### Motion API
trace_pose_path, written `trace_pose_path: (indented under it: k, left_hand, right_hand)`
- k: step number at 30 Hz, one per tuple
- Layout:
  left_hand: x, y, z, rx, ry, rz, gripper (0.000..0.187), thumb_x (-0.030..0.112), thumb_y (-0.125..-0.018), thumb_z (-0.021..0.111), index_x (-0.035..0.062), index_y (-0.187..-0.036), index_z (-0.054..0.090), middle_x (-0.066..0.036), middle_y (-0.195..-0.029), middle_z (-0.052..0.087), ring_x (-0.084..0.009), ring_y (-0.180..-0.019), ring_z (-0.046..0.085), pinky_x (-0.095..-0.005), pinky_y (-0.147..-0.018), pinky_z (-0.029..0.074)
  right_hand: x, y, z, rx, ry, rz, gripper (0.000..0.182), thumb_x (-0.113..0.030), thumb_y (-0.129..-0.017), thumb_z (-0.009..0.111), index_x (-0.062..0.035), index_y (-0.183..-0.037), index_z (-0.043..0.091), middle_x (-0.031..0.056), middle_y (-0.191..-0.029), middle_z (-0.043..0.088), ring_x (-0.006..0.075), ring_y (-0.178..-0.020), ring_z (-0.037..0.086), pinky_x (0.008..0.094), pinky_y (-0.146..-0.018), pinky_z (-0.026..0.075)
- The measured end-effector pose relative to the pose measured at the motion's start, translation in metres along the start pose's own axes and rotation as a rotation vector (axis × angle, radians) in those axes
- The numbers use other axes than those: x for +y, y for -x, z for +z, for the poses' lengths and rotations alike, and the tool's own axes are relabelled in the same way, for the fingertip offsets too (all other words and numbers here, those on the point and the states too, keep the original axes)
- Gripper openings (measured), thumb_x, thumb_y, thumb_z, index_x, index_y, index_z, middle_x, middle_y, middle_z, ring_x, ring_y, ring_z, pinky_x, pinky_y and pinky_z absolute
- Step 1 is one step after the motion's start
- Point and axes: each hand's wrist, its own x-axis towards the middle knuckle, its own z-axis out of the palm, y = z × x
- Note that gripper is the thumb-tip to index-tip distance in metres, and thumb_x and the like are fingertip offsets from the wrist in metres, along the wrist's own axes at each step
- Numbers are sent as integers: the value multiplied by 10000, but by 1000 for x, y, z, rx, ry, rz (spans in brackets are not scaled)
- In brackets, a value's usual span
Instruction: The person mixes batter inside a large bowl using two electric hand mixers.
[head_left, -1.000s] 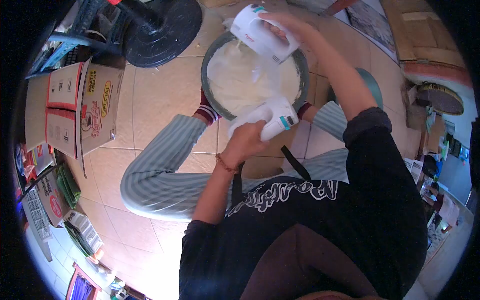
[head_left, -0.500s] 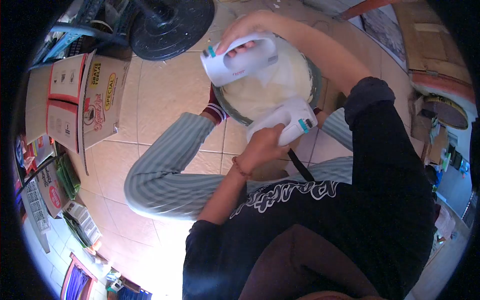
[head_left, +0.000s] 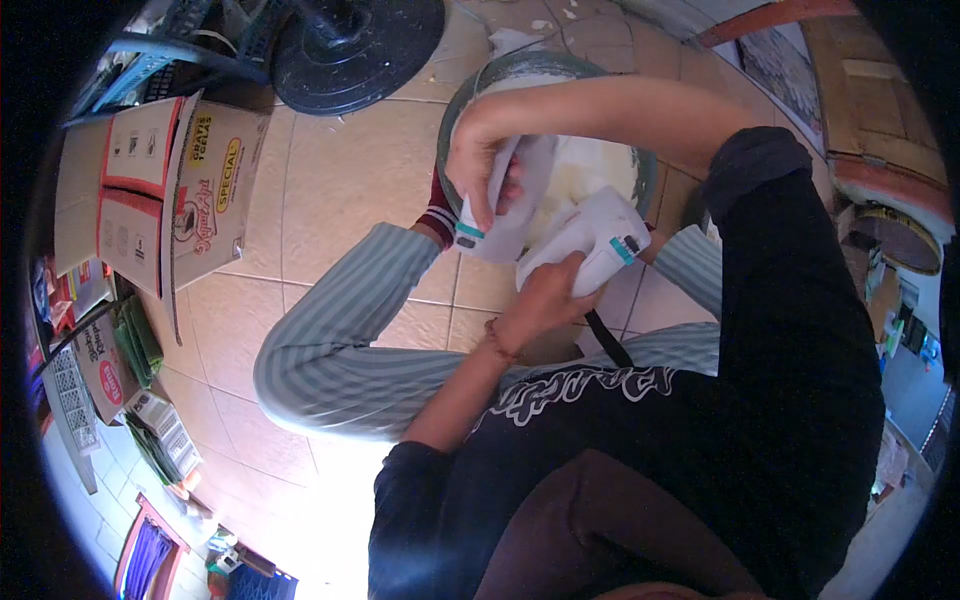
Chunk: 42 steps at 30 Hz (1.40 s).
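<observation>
A large round basin [head_left: 646, 180] stands on the floor between the legs, with a pale creamy batter [head_left: 585, 165] in it. My right hand [head_left: 478, 150] is wrapped round the handle of a white hand mixer [head_left: 520, 205] at the basin's left side. My left hand [head_left: 548, 298] grips a second white hand mixer [head_left: 590, 240] with teal trim, over the near edge. Both mixers tilt over the basin, their bodies close together. Their beaters are hidden. A black cord [head_left: 607, 340] hangs below the left-hand mixer.
Tiled floor [head_left: 350, 190] surrounds the basin. An open cardboard carton [head_left: 205, 200] stands at the left. A round black stand base [head_left: 360, 60] sits at the upper left. Packets [head_left: 160, 440] lie at the lower left; a wooden cabinet [head_left: 865, 100] is at the upper right.
My right hand has swung its mixer downward and tilted it more steeply, nearer to the other mixer. My left hand and its mixer have shifted slightly right and down in view.
</observation>
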Motion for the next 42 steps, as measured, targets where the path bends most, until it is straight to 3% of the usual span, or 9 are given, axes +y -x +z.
trace_pose_path:
  k: [3, 5, 11, 14, 20, 26, 31, 35, 42]
  left_hand:
    - [2, 0, 3, 26, 29, -38, 415, 214, -708, 657, -18, -1016, 504, -250, -742, 600, -402, -728, 602, -455, -650, 475]
    - [2, 1, 4, 54, 19, -35, 424, 225, -707, 655, -20, -1020, 506, -250, -742, 601, -400, -728, 603, -455, -651, 478]
    - [6, 1, 0, -36, -56, -173, 622, 317, -714, 683, -54, -1167, 471, -280, -911, 602, -400, -845, 604, -441, -752, 486]
    - [17, 2, -8, -9, -102, -235, 604, 306, -705, 689, -38, -1156, 481, -265, -897, 607, -399, -828, 603, -443, -727, 488]
    - [7, 9, -19, 72, -218, -227, 559, 276, -703, 684, -13, -1141, 490, -236, -878, 614, -397, -806, 599, -454, -706, 484]
    - [-4, 10, -45, 252, -324, -218, 428, 243, -699, 680, -3, -1008, 516, -232, -786, 612, -383, -744, 607, -459, -648, 484]
    - [-5, 11, -72, 360, -310, -219, 436, 224, -698, 703, -22, -1018, 538, -243, -838, 611, -392, -768, 607, -440, -679, 485]
    - [-18, 8, -82, 548, -351, -40, 278, 179, -683, 691, -2, -822, 532, -245, -676, 588, -398, -645, 602, -436, -533, 482]
    - [-30, 5, -91, 553, -353, -114, 293, 213, -726, 675, 2, -903, 574, -214, -748, 622, -359, -684, 631, -400, -589, 487]
  right_hand:
    - [3, 20, 15, 107, 9, -101, 438, -518, -737, 629, -89, -821, 655, 21, -568, 535, 129, -470, 497, 273, -416, 396]
    - [2, 11, 5, -10, 24, 114, 417, -495, -746, 633, -86, -829, 655, 9, -568, 521, 116, -470, 487, 261, -416, 389]
    - [60, 56, 20, 507, -654, -152, 374, -450, -785, 623, -77, -804, 611, -39, -551, 441, 49, -431, 392, 212, -380, 308]
    - [96, 62, 34, 705, -877, -248, 333, -464, -844, 545, -133, -804, 564, -74, -526, 389, 39, -416, 348, 219, -352, 276]
    - [122, 85, 76, 1019, -1254, -425, 358, -428, -852, 563, -73, -816, 529, -61, -541, 417, 23, -413, 353, 187, -364, 274]
    - [141, 88, 120, 1505, -1289, -338, 350, -439, -845, 566, -94, -807, 519, -59, -548, 434, 28, -410, 346, 201, -375, 294]
    - [149, 92, 160, 1642, -1313, -226, 357, -453, -813, 595, -104, -812, 522, -51, -555, 443, 35, -402, 375, 203, -382, 307]
    - [149, 88, 196, 1713, -1200, -28, 380, -458, -807, 602, -87, -825, 521, -44, -552, 445, 43, -397, 397, 202, -383, 317]
    - [100, 59, 265, 1507, -1068, 212, 423, -454, -815, 604, -31, -826, 599, 21, -598, 517, 72, -430, 470, 227, -378, 358]
